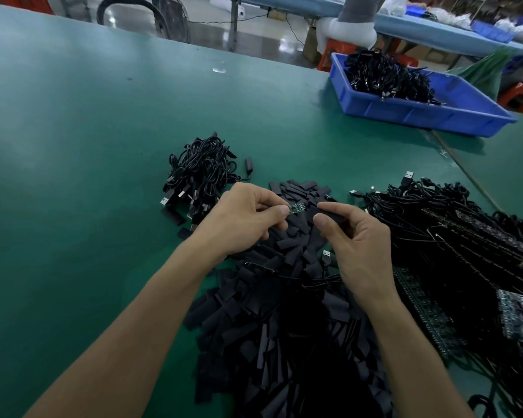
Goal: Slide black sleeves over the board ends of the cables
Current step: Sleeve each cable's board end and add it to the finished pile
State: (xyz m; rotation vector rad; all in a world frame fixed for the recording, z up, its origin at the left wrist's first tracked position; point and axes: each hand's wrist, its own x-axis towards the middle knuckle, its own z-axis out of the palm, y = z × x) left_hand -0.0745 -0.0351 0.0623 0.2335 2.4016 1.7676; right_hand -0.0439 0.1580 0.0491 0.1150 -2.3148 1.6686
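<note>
A: Where is the board end?

B: In my left hand point(242, 218); thumb and forefinger pinch the small green board point(296, 207), held above the pile of sleeves point(284, 342) on the bench point(88, 146); its free end points right

A: And the sleeve?

B: My right hand point(357, 245) pinches one black sleeve point(329, 212) just beside that free end, not yet over it; its long axis runs roughly in line with the board, left to right

A: What does the next move turn on?

B: The sleeve's mouth meeting the board's end; I judge the right hand, being nearer, should draw leftward along that line while the left holds steady; whether the mouth gapes I cannot tell, it is too dark
</note>
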